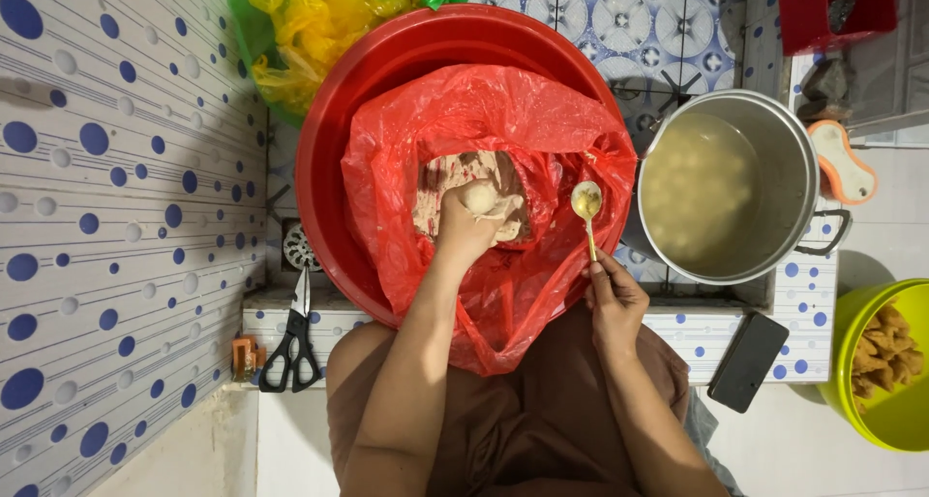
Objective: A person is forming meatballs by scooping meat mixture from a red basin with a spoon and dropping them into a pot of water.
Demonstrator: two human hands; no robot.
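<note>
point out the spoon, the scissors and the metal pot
spoon (586,203), head view, on its bowl, held up by the right hand
scissors (293,347), head view, on the black handles, lying on the tiled ledge
metal pot (808,158), head view, on the bare inner wall at its right side

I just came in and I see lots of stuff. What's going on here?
A person sits over a red basin lined with a red plastic bag that holds pale paste. Their left hand squeezes up a round ball of paste. Their right hand holds a spoon next to it. Beside the basin, a metal pot holds cloudy liquid with pale lumps in it. Scissors lie on the tiled ledge.
</note>
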